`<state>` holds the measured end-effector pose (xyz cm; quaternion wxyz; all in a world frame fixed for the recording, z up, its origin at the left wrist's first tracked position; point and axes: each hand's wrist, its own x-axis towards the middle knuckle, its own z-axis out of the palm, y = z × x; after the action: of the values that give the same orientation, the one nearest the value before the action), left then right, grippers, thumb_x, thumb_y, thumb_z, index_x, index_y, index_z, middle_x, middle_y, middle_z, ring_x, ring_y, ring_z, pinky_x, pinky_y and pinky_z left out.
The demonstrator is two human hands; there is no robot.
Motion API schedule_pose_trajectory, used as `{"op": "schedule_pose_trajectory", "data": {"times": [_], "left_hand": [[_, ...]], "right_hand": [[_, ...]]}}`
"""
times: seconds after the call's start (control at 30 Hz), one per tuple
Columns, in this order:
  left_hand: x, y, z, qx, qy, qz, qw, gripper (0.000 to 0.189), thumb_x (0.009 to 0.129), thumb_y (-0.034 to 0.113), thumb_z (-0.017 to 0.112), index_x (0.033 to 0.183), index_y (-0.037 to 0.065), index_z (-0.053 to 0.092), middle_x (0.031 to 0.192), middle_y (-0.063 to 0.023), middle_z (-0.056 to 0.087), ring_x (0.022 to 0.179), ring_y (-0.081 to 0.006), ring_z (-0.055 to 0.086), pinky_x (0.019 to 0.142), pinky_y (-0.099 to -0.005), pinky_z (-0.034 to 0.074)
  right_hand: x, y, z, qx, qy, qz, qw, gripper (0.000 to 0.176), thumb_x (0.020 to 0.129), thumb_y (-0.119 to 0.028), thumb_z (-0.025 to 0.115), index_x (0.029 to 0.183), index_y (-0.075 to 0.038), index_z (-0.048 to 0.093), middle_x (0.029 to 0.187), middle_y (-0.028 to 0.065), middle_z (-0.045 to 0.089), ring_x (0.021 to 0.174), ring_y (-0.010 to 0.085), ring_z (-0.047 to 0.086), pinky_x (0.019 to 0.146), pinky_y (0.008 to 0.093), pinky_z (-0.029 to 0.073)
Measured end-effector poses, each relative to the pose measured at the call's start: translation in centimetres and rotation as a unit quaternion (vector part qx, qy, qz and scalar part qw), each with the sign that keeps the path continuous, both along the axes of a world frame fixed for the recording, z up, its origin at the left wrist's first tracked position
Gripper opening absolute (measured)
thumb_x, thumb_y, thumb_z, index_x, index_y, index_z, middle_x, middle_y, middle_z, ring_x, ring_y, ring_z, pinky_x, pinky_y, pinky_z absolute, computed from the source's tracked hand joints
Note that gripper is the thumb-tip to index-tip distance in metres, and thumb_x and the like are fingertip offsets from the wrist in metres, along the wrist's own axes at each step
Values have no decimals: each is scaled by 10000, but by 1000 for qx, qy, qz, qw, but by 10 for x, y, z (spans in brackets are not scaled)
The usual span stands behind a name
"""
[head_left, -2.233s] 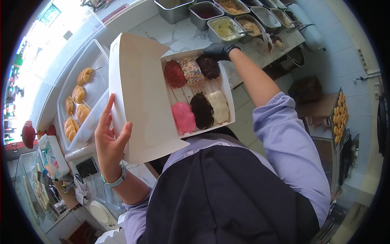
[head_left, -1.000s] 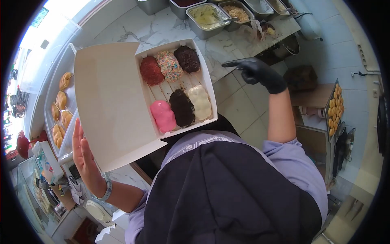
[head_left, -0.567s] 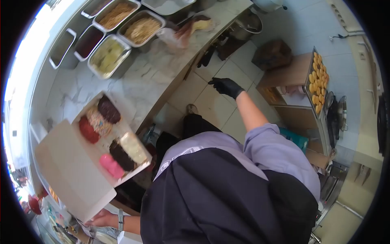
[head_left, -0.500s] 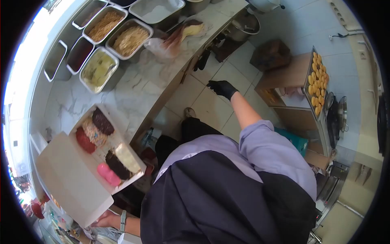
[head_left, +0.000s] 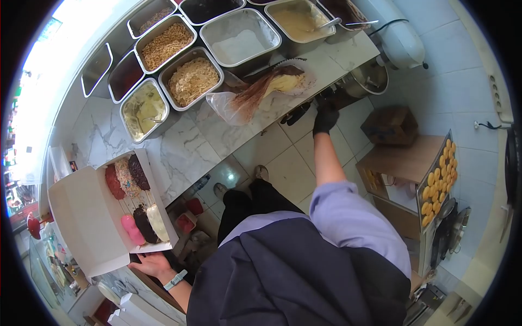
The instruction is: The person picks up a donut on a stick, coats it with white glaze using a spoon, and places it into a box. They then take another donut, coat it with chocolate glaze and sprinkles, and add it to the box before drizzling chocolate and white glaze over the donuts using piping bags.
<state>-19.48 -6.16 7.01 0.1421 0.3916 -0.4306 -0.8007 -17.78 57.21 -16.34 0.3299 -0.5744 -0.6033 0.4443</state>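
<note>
My bare left hand [head_left: 154,264], with a watch on the wrist, supports the near edge of an open white cardboard box [head_left: 87,228]. Its fingers are stretched out, partly under the box. Inside lie coated treats on sticks in two groups: a red one [head_left: 114,182], a sprinkled one [head_left: 128,178] and a dark one [head_left: 138,173]; then a pink one [head_left: 132,230], a chocolate one [head_left: 145,224] and a white one [head_left: 159,223]. My right hand [head_left: 326,119], in a black glove, is below the counter's edge near a metal bowl [head_left: 375,80]; its fingers blend into dark things there.
Metal pans of toppings line the marble counter [head_left: 185,146], including chopped nuts [head_left: 166,46], flakes [head_left: 193,81] and white powder [head_left: 239,43]. A cocoa-smeared plastic bag [head_left: 234,106] lies at the counter edge. A tray of small yellow rounds [head_left: 440,179] stands on the right.
My right hand has moved away from my body, toward the counter and bowl. The box has levelled and shifted slightly, with my left hand more visible under its edge. The view has turned.
</note>
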Motion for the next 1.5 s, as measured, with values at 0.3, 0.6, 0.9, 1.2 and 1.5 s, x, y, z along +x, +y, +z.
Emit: {"op": "schedule_pose_trajectory", "data": {"times": [0.3, 0.6, 0.9, 1.2, 1.5], "left_hand": [[17, 15, 0, -197, -59, 130, 970, 765, 846, 633, 290, 1306, 23, 307, 1357, -126, 316, 1254, -251, 309, 1048, -418, 187], [27, 62, 55, -512, 43, 123, 849, 454, 938, 362, 337, 1158, -25, 426, 1190, -128, 463, 1107, -205, 444, 937, -328, 334], [-11, 192, 101, -338, 257, -425, 799, 452, 779, 37, 643, 1186, 7, 449, 1077, -111, 555, 999, -166, 523, 899, -300, 394], [-80, 218, 157, -173, 281, -536, 778, 291, 909, 311, 483, 923, 31, 562, 671, 11, 431, 666, -72, 430, 626, -212, 351], [-94, 166, 145, -336, 281, -332, 835, 478, 911, 427, 433, 570, 93, 405, 543, 59, 350, 495, -34, 291, 465, -183, 241]], "right_hand": [[-91, -96, 242, 549, -48, 458, 698, 273, 739, -42, 547, 1007, -60, 595, 994, 115, 567, 922, 268, 533, 854, 361, 398], [-95, -73, 216, 342, 173, 364, 849, 138, 841, -72, 519, 960, -14, 556, 892, 122, 588, 788, 247, 580, 716, 332, 449], [-64, -159, 330, 640, 118, 377, 660, 176, 881, -38, 479, 1051, 7, 484, 901, 148, 550, 827, 254, 560, 718, 315, 443], [-57, -270, 329, -311, 219, 727, 573, 208, 935, -182, 399, 998, -3, 483, 775, 43, 543, 734, 118, 545, 693, 254, 434], [-61, -343, 342, -59, 163, 839, 516, 257, 956, -224, 333, 950, -11, 476, 737, 41, 505, 670, 100, 472, 639, 268, 398]]}}
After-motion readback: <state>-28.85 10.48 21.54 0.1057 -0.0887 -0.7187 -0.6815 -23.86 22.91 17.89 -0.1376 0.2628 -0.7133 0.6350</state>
